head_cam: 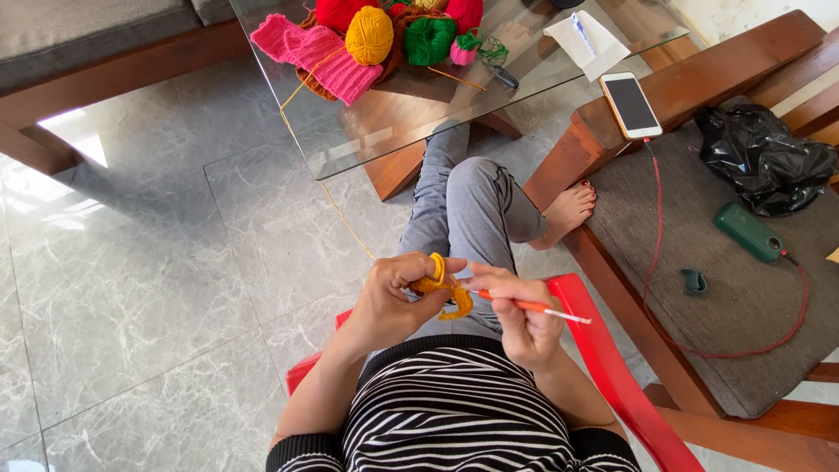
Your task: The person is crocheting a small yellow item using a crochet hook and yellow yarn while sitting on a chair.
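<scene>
My left hand (393, 297) pinches a small piece of orange crochet work (447, 294), with orange yarn looped over its forefinger. My right hand (517, 315) grips an orange-and-white crochet hook (542, 308) whose tip meets the orange piece. A thin orange strand (336, 205) runs from my left hand up across the floor to an orange yarn ball (369, 35) on the glass table (419, 131). Both hands hover above my lap, over grey trousers and a striped top.
On the glass table sit a pink knitted piece (316, 54), red, green and pink yarn balls, scissors and a white paper. A phone (630, 105) with a red cable lies on a wooden bench beside a black bag (765, 157) and a green device. I sit on a red plastic chair (603, 350).
</scene>
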